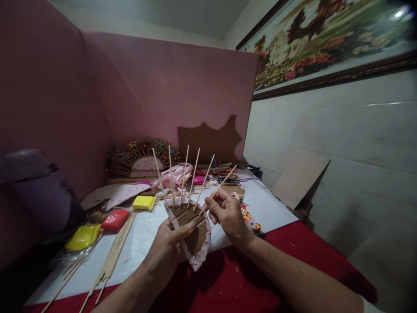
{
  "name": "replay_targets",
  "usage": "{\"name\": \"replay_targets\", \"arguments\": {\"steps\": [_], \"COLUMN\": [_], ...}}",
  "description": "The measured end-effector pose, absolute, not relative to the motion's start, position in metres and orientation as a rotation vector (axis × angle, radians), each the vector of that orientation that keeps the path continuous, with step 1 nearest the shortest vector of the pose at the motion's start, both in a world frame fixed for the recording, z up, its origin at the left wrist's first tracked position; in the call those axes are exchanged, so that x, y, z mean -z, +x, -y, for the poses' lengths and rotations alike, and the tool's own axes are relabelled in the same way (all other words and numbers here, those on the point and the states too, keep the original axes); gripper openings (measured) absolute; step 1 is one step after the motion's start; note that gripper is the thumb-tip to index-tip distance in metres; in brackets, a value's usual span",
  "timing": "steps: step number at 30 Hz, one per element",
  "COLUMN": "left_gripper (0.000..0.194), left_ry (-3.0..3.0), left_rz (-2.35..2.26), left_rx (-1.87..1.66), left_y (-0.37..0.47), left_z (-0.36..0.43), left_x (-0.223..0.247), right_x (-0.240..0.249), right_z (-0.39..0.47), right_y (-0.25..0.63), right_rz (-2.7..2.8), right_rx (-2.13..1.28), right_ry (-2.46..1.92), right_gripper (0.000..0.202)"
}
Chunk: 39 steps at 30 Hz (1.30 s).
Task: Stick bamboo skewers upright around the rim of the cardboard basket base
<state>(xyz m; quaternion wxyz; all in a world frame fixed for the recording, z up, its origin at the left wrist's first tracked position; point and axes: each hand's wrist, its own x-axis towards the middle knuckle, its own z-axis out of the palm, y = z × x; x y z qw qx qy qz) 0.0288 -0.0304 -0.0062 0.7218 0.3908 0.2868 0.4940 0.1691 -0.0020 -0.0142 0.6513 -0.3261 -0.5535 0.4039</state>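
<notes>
A brown cardboard piece (197,238) with a pink patterned fabric edge is held up in front of me. My left hand (169,243) grips it from the left, the thumb lying on the brown face. Several thin wooden sticks rise from its upper edge, fanned out. Pinched between the thumb and fingers of my right hand (228,215) is the rightmost stick (224,180), its lower end at the cardboard. Whether that end is inserted cannot be made out.
Loose sticks (112,256), yellow packets (144,202) and a red packet (115,219) lie left on the white sheet (146,230). Behind stand a decorated fan shape (146,163) and a cut cardboard sheet (208,141). Scissors (228,180) lie beyond my right hand.
</notes>
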Motion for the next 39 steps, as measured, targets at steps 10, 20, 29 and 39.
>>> {"name": "replay_targets", "arguments": {"steps": [10,20,29,39], "left_gripper": [0.038,0.036,0.027,0.028], "left_ry": [0.841,0.864,0.872,0.862], "left_rz": [-0.642,-0.664,-0.681,-0.669], "left_rx": [-1.085,-1.094,-1.079,-1.08], "left_y": [0.0267,0.026,0.027,0.0273], "left_z": [0.0297,0.0302,0.0312,0.0315], "left_x": [0.0076,0.0085,0.0072,0.0058], "right_x": [0.0148,0.0163,0.0169,0.0169], "right_z": [0.0016,0.0003,0.0002,0.0006], "right_y": [0.1691,0.1692,0.1695,0.1694], "right_rz": [1.26,1.249,1.254,1.248], "right_rx": [-0.919,-0.931,-0.927,-0.935], "right_ry": [-0.747,-0.739,-0.73,-0.727], "right_gripper": [0.02,0.02,0.021,0.02]}}
